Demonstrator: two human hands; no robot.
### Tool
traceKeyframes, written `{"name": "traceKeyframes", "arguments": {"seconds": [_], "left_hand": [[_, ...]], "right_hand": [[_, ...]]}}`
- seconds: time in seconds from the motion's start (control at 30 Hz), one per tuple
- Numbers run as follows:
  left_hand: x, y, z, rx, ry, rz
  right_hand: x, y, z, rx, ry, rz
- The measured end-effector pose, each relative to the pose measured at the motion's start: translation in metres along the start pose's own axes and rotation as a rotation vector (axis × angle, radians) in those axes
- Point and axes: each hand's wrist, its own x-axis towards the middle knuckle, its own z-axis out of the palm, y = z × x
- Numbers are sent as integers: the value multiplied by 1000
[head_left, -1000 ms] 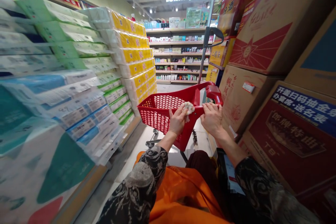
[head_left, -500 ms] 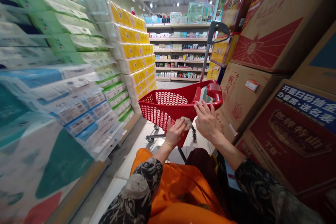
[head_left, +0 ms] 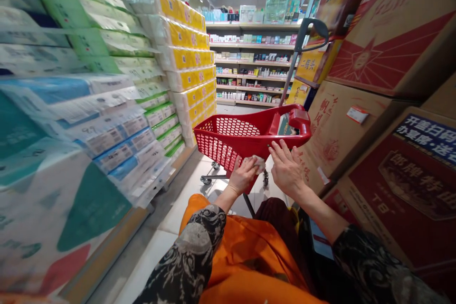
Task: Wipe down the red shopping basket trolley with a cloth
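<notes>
Crumpled cloth [head_left: 260,163] gripped in left hand [head_left: 244,174] at side of red shopping cart [head_left: 245,139]; right hand [head_left: 288,169] held open beside it. Cloth judged soft, best bunched; cart stiff, best held by handle [head_left: 301,117].

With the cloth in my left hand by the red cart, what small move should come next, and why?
Perhaps slide the cloth up to the rim of the cart: your left hand holds it just below there, while your open right hand is close by to steady the cart.
</notes>
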Motion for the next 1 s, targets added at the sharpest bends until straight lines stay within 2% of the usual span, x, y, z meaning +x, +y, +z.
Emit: {"name": "traceKeyframes", "arguments": {"seconds": [0.1, 0.2, 0.27, 0.37, 0.47, 0.57, 0.63, 0.73, 0.8, 0.9, 1.0], "left_hand": [[25, -3, -20, 9, 81, -33], [46, 6, -23, -5, 119, -59], [43, 11, -13, -16, 70, -52], [20, 5, 2, -26, -22, -42], [9, -13, -4, -21, 3, -144], [36, -22, -31, -13, 142, -313], [66, -17, -45, -29, 175, -312], [105, -6, -49, -79, 83, -254], [119, -3, -44, -107, 24, -281], [125, -9, -39, -126, -40, -391], [125, -18, -40, -122, -96, -436]], "right_hand": [[4, -1, -2, 7, 14, 22], [12, -1, -5, 7, 38, 44], [18, -1, -7, -3, 54, 46], [24, 1, -6, -20, 68, 41], [30, 3, -1, -27, 75, 56], [38, 7, 6, -14, 82, 84], [44, 12, 9, 3, 89, 105], [49, 19, 11, 19, 73, 147], [49, 23, 9, 25, 35, 170], [47, 27, 5, 42, -44, 182], [44, 29, 4, 65, -95, 177]]}}
